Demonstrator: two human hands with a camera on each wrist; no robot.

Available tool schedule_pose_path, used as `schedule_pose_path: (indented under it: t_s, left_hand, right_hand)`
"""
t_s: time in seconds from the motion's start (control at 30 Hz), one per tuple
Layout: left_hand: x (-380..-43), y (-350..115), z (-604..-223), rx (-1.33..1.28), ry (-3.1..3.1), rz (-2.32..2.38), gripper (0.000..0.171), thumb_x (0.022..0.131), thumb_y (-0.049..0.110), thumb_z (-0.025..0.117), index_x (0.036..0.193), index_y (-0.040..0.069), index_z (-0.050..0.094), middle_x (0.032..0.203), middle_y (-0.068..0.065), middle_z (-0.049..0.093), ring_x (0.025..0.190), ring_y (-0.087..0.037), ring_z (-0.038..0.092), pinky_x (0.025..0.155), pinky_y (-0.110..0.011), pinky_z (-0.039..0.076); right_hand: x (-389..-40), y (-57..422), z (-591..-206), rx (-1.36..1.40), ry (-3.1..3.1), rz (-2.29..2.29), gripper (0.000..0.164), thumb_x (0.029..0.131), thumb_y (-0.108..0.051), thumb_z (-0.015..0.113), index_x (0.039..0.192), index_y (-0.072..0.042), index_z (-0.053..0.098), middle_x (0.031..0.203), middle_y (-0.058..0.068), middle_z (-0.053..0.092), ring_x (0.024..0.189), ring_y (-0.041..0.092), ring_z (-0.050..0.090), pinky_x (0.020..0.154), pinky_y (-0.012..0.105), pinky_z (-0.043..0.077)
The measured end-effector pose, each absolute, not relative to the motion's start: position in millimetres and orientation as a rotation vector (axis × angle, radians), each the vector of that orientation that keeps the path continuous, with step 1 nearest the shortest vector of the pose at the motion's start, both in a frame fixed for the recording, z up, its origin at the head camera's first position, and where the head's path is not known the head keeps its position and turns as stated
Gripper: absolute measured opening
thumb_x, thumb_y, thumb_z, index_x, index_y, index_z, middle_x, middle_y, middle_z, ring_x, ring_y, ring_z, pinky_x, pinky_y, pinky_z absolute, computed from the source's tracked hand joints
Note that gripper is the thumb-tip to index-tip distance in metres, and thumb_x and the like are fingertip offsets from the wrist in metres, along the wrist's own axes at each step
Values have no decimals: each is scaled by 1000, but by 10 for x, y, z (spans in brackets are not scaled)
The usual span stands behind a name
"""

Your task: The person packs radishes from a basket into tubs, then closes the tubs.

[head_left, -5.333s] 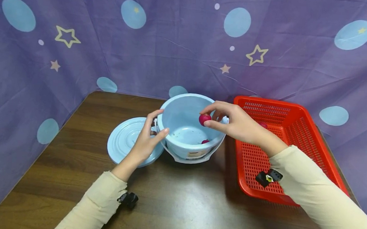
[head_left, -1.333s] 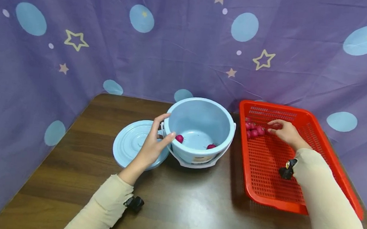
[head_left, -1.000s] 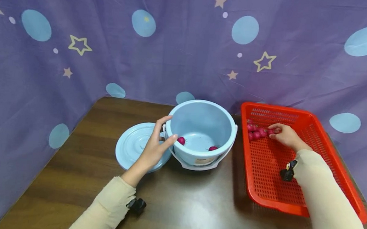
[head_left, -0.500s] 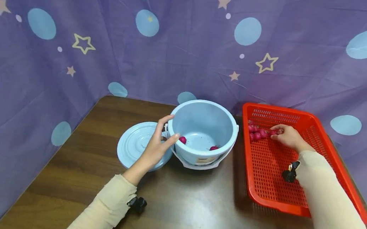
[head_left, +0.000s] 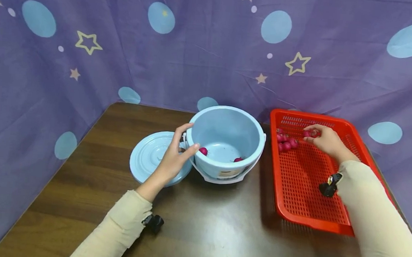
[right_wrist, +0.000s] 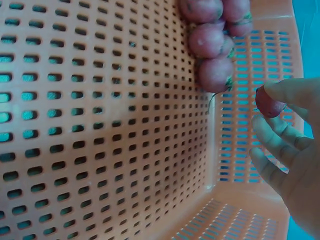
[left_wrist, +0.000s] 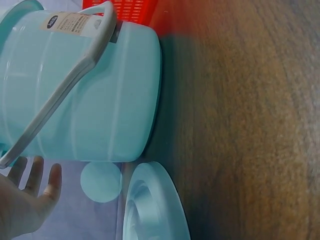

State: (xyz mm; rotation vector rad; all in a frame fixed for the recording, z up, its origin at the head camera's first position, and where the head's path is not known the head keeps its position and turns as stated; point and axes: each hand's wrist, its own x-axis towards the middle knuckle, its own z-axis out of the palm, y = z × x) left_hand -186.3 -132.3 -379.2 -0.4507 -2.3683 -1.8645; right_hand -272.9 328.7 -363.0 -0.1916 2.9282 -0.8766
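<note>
My right hand (head_left: 328,142) pinches a radish (head_left: 307,133) between thumb and fingertips, raised over the far part of the red plastic basket (head_left: 277,189). Several other radishes (right_wrist: 207,40) lie clustered against the basket's side, close to the held one in the right wrist view. My left hand (head_left: 172,158) rests on the left rim of a light blue bucket (head_left: 221,170), thumb and index finger spread along it. The left wrist view has its other fingers (left_wrist: 35,175) extended beside the bucket's handle (left_wrist: 65,85). Two radishes (head_left: 238,160) sit on the bucket's floor.
A round light blue lid (head_left: 150,156) lies on the wooden table (head_left: 206,232), left of the bucket and partly behind my left hand. A purple curtain (head_left: 211,49) with stars and blue dots hangs behind the table.
My right hand held a radish over the bucket, then reached into the basket, took hold of another radish and lifted it from the cluster. A second radish now shows in the bucket.
</note>
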Motion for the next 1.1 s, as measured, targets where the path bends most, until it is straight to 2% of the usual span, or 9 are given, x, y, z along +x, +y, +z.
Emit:
schedule_pose_path:
  t_s: [0.23,0.4,0.5,0.73,1.1]
  left_hand:
    - [-1868,-1309,-3770,-443,-2371,-1886,64,93,29,62,150,22,35,148,-7,37,123,-25,40,86,-41,38]
    - [-1870,-1299,-3764,-446,-2365,-1902,63,94,28,61,150,20,34,149,-8,36,123,-24,39,87,-41,38]
    - [-1867,-1296,-3762,-439,-2363,-1900,63,94,28,61,150,21,34,149,-7,37,122,-24,40,87,-40,38]
    - [-1856,-1297,-3762,-436,-2364,-1896,64,93,29,61,150,21,34,148,-6,36,121,-23,40,86,-41,38]
    - [-1870,-1291,-3795,-446,-2327,-1900,63,93,29,60,150,21,34,151,-4,34,122,-22,40,87,-42,39]
  right_hand:
    - [-2742,3212,-3557,-239,3019,-913,38,94,-18,67,126,1,60,114,27,62,70,22,52,64,34,43]
    - [-2713,3131,-3470,-300,3048,-944,37,93,-17,70,124,1,62,110,25,64,67,18,52,59,30,42]
    - [-2687,3074,-3396,-323,3047,-954,36,92,-16,70,124,0,63,108,23,64,67,19,51,58,30,41]
    - [-2595,2961,-3226,-348,3044,-935,36,92,-21,70,125,-6,64,107,16,63,78,24,54,62,30,42]
    - [-2453,2777,-3085,-464,3048,-957,35,91,-22,73,123,-10,66,97,9,62,76,21,53,64,28,41]
